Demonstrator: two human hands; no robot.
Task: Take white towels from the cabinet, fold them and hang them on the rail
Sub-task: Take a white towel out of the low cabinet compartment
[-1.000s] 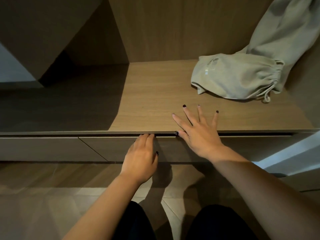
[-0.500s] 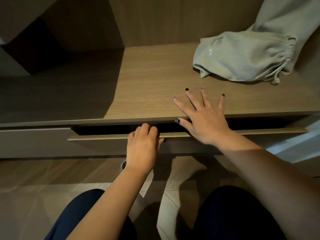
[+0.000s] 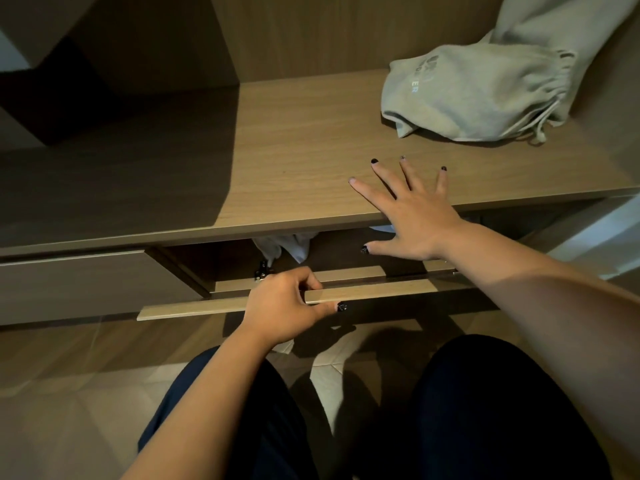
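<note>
Grey garment [image 3: 478, 95] shows letters "ER". Left hand [image 3: 284, 306] grasps drawer front [image 3: 374, 292], running left-right. Right hand [image 3: 412, 209] flat, fingers spread, on shelf [image 3: 277, 161]. White towels [image 3: 287, 247] inside.

Grey drawstring garment [image 3: 474, 95], far right shelf

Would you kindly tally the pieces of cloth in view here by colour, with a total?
Grey-green: 1, the drawstring garment lying on the shelf top.
White: 2 patches showing in the opened compartment, one at the middle, one beside the right hand; whether they are separate towels cannot be told.
Total: 3.
</note>
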